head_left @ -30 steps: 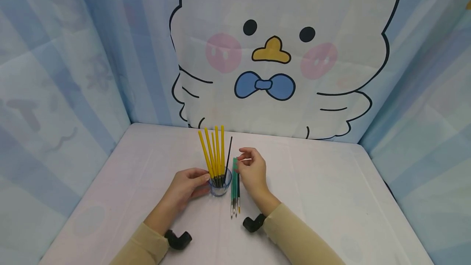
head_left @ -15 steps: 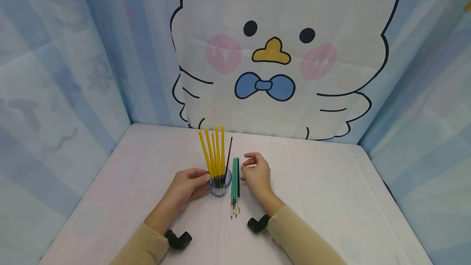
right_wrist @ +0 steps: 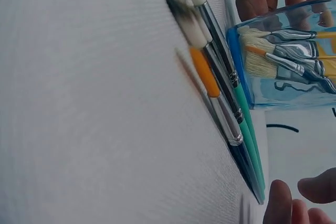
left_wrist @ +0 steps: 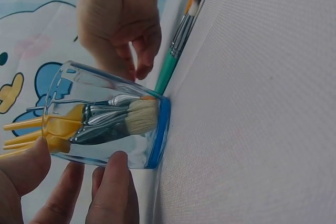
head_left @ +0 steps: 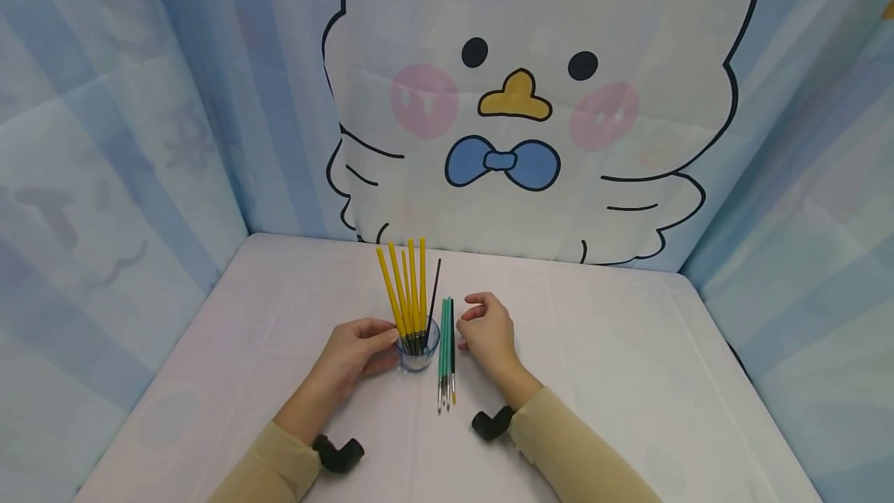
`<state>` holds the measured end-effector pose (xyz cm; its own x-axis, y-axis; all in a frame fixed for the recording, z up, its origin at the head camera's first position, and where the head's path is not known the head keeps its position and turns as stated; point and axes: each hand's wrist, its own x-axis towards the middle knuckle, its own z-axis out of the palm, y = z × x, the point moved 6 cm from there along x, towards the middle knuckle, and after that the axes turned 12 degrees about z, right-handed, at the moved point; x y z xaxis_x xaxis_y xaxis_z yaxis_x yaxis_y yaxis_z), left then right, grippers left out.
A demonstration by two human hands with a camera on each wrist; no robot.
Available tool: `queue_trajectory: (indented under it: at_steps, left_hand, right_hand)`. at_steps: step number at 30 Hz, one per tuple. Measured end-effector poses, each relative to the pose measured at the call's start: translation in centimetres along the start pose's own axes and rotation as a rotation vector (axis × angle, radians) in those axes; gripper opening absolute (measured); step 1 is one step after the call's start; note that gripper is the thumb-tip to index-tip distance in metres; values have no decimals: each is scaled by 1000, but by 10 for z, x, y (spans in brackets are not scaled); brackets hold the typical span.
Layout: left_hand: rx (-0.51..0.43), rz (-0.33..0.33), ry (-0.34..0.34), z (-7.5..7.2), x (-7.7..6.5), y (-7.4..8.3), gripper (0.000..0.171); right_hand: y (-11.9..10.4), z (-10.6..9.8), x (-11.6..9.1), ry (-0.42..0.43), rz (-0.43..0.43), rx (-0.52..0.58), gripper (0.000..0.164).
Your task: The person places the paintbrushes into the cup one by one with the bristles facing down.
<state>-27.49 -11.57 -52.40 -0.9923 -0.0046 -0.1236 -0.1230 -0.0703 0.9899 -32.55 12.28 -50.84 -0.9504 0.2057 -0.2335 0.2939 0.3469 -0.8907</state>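
Note:
A clear cup [head_left: 417, 364] with a blue base [left_wrist: 157, 145] stands on the table, holding several yellow-handled paintbrushes [head_left: 422, 286] and one thin dark paintbrush [head_left: 435, 286], bristles down. My left hand [head_left: 355, 348] holds the cup from its left side, thumb near the rim and fingers along the wall. Beside the cup on the right, green paintbrushes [head_left: 445, 340] and a dark-handled paintbrush [head_left: 453, 332] lie together, bristles toward me. Just right of their handle ends, my right hand [head_left: 489, 330] is held with fingers loosely bent and nothing in them.
White cloth [head_left: 594, 379] covers the table. Behind it hangs a curtain [head_left: 503, 216] with a cartoon bird, and striped curtains [head_left: 105, 177] close both sides. A black wrist mount [head_left: 339, 456] sits under the left sleeve, another mount [head_left: 492, 423] by the right one.
The right hand has drawn away to the right from the handle ends of the lying paintbrushes, then hardly moved. The left hand and the cup stay where they were.

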Motion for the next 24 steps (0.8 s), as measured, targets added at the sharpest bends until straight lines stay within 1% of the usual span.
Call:
queue_trajectory:
  at_steps: [6,10,16,24]
  left_hand:
    - [1,3,-1,0,0,0,28]
    - [-10,16,-7,1,-1,1,29]
    - [-23,28,-15,1,-2,2,30]
    - [-21,27,-17,1,-2,3,30]
  right_hand:
    - [3,3,0,-30,58,-146,43]
    - [4,4,0,-59,70,-208,42]
    - [3,6,-2,-70,34,-259,41]
    - [-1,7,-4,-43,2,-330,39]
